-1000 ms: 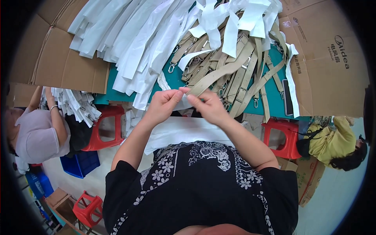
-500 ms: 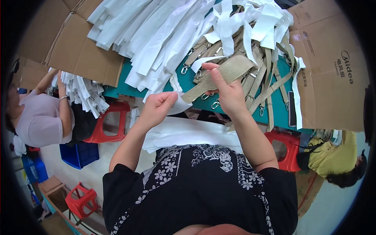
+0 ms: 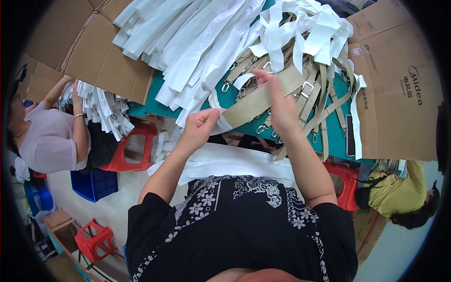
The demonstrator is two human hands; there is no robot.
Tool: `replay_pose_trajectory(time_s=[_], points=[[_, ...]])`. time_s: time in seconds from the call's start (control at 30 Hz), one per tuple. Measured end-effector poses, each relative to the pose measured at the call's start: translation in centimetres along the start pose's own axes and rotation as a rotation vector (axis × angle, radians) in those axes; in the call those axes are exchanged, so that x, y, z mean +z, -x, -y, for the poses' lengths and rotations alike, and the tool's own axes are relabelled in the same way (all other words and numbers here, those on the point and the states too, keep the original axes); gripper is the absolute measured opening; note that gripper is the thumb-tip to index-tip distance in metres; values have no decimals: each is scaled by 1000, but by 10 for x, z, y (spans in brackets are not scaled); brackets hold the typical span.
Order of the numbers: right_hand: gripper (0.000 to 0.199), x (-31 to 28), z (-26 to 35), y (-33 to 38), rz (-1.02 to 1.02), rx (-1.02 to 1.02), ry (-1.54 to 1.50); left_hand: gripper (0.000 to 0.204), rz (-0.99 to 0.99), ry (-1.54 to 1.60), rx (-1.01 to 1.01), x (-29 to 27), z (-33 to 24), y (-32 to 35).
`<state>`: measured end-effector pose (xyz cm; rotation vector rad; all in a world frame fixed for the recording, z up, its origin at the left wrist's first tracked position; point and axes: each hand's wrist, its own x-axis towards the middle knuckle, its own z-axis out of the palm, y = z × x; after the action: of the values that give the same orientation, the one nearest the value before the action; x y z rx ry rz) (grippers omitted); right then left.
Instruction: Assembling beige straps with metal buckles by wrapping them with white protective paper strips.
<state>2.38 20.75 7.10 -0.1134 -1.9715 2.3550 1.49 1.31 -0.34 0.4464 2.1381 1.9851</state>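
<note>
My left hand [image 3: 199, 128] is closed in a pinch on a thin white wrapping sheet [image 3: 222, 123] at the lower left end of a wide beige strap [image 3: 244, 109]. From there the strap runs up to the right, over the pile. My right hand [image 3: 282, 105] lies across the strap with fingers pointing up and away; motion smears them, so its grip is unclear. Under and behind it is a heap of beige straps [image 3: 324, 101] with metal clasps and buckles. Loose white strips [image 3: 324, 35] lie on top of the heap.
Long white sheets [image 3: 188, 51] cover the green table [image 3: 155, 105] to the left. More white sheets [image 3: 225, 162] lie across my lap. Cardboard boxes [image 3: 110, 56] stand at both sides. A dark phone-like slab [image 3: 350, 135] lies near the right edge. Co-workers sit left and right.
The strap's narrow end has gone out of sight at the white wrapping by my left hand, and its wide part now reaches there. My right hand has shifted slightly right, its fingers straighter.
</note>
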Motion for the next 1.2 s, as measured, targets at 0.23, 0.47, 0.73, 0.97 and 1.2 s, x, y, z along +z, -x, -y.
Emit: replay_pose_trajectory(time_s=[0.23, 0.47, 0.73, 0.97, 1.2], points=[[40, 18, -33, 12, 306, -300, 480, 30, 122, -74, 75, -11, -13, -5], [44, -3, -4, -21, 16, 4, -352, 27, 89, -146, 34, -28, 14, 2], [34, 50, -46, 10, 385, -210, 289, 27, -3, -87, 107, -28, -9, 9], [37, 81, -64, 11, 452, -333, 367, 17, -239, -250, 384, -37, -7, 23], [36, 169, -8, -19, 648, 85, 64, 31, -634, -482, 441, -123, -58, 31]])
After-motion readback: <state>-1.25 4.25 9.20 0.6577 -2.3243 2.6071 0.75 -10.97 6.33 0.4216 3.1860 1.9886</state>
